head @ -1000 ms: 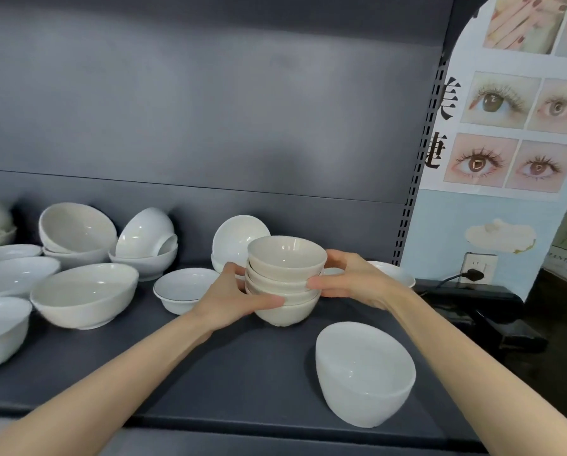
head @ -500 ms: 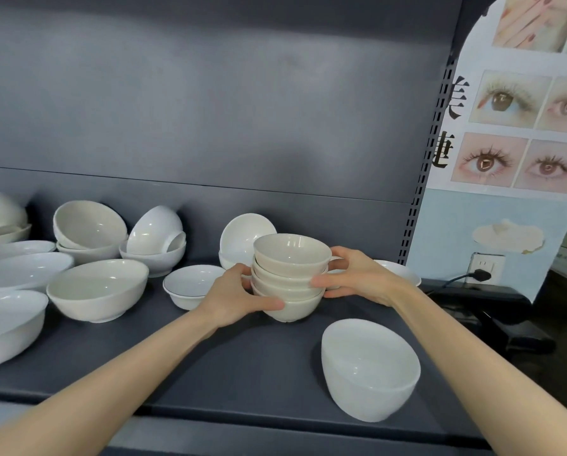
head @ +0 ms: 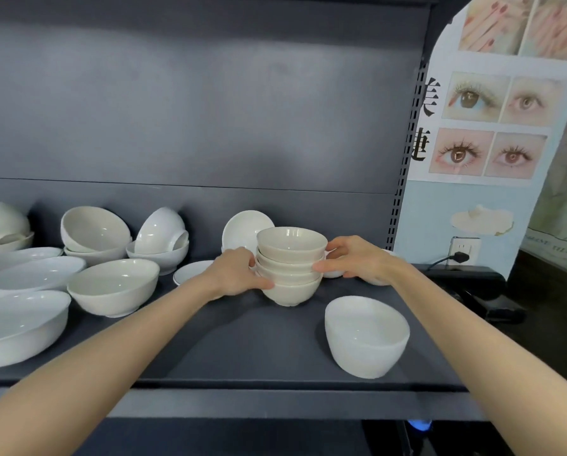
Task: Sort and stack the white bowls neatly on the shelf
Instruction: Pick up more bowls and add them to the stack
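The stack of small bowls [head: 291,264] is in the middle of the picture, low on the dark shelf [head: 242,350]. I cannot tell if its bottom touches the shelf. Four bowls sit one inside the other. The left hand [head: 234,274] holds its left side and the right hand [head: 357,260] holds its right side, so the stack is squeezed between them. I think the stack could lean and the top bowl could slide off if one hand pushes harder. It could also bump the tipped bowl [head: 367,337] at the lower right, which might roll off the front edge. At the middle left, a round bowl [head: 159,258] holds a sideways bowl [head: 159,230]. The big bowl [head: 113,286] in front of it has nothing inside.
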A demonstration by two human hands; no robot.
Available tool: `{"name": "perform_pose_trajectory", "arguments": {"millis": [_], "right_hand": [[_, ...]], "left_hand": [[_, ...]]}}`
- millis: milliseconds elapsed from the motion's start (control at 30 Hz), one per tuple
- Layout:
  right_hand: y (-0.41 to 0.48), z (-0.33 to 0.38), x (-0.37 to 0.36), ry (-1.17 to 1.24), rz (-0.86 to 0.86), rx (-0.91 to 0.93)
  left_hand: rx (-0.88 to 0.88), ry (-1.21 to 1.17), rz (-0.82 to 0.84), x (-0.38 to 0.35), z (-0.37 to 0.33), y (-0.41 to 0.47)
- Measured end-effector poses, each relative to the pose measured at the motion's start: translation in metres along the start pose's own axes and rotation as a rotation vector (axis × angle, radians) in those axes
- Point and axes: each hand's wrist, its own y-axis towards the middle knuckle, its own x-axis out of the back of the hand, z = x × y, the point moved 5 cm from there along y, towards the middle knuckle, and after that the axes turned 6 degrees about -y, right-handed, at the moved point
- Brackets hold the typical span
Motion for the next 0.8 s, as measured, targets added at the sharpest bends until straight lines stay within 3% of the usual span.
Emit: {"name": "perform_pose_trajectory", "arguments": {"millis": [133, 367, 633, 800], "right_hand": [[-0.018, 0.018, 0.013, -0.26, -0.042, 0.017], [-0.055, 0.065, 0.017, -0.509, -0.109, 0.125], [-0.102, 0.118, -0.018, -0.608, -0.201, 0.272], [-0.119, 0.166, -0.051, -0.605, -0.221, 0.363]], "left_hand": [[-0.021, 0.179, 0.038, 0.016, -0.011, -0.012], [-0.111, 0.407, -0.072, 0.06, -0.038, -0.065], [-0.185, 0.597, -0.28, 0.107, -0.036, -0.163], [-0.153, 0.586, -0.348, 0.145, -0.009, -0.206]]}}
